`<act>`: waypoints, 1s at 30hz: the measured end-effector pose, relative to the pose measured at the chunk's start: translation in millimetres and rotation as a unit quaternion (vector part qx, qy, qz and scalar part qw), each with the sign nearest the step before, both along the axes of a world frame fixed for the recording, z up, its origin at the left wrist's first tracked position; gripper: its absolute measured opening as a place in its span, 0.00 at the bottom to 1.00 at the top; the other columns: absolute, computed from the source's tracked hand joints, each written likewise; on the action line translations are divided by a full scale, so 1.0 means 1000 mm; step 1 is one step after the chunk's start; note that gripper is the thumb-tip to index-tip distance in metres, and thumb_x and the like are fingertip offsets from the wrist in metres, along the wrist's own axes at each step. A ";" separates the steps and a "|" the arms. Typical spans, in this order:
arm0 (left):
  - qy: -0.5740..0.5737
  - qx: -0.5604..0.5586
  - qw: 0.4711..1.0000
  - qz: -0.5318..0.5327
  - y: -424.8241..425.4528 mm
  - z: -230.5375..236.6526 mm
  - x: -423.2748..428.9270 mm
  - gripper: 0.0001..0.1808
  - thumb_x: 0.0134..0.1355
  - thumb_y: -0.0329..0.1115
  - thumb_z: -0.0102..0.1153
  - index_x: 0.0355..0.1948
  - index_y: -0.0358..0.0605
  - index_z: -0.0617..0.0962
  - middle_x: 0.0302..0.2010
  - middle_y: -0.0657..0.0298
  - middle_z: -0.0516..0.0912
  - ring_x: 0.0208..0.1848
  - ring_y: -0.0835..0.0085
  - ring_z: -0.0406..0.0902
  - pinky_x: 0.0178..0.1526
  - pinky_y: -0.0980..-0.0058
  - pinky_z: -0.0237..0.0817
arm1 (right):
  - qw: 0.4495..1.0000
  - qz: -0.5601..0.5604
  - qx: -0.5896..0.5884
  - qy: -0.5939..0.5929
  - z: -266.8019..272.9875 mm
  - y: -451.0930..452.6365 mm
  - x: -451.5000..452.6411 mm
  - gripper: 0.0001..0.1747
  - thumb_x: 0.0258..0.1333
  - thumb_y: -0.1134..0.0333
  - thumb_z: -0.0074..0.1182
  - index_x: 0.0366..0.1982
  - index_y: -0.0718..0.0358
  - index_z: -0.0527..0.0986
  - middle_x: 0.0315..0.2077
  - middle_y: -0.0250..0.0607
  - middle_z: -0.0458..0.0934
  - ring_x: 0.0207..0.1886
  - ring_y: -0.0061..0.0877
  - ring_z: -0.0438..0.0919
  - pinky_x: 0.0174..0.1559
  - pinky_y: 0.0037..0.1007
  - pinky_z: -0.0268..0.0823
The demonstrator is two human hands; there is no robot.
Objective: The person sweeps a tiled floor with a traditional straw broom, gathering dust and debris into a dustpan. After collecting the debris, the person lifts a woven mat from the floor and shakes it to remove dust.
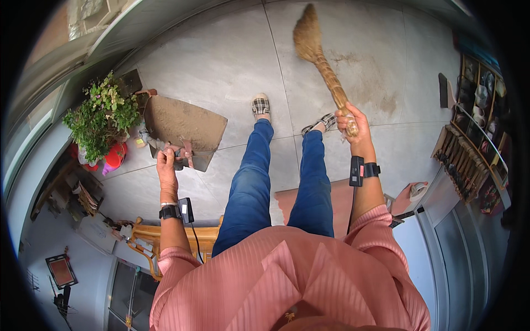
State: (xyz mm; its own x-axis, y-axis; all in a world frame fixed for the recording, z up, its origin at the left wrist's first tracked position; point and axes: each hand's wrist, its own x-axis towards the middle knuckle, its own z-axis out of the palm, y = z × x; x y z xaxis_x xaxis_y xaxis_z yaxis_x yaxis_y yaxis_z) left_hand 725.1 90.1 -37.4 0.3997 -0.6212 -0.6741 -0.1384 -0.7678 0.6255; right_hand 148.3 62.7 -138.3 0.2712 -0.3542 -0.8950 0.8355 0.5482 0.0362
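My right hand is closed around the handle end of a straw hand broom, whose bristle head points away from me over the floor. Brown dirt is scattered on the grey floor tiles near the broom. At the left, my left hand grips the cloth-wrapped handle of a large dustpan. Loose brown dirt lies in the pan, and part of its near edge is hidden behind the wrapped handle and my hand.
A leafy plant and a red container stand left of the dustpan. A wooden chair is near my left elbow. Racks holding shoes line the right side. A pink mat lies by my legs.
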 end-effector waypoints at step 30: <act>-0.077 0.026 0.982 -0.171 -0.021 0.020 -0.108 0.15 0.71 0.47 0.56 0.36 0.46 0.76 0.36 0.69 0.78 0.38 0.80 0.72 0.43 0.77 0.66 | 0.994 0.046 0.078 0.054 0.097 0.201 -0.037 0.35 0.64 0.65 0.52 0.71 0.51 0.59 0.25 0.43 0.75 0.16 0.24 0.71 0.16 0.22 0.63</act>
State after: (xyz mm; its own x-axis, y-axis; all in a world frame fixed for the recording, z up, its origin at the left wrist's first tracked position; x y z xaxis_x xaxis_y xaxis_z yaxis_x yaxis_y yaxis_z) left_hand 616.9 68.9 -17.2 0.2746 -0.7027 -0.6564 -0.4835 -0.6910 0.5374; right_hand 111.8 263.3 -41.1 0.1949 -0.1879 -0.9626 0.7861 0.6168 0.0388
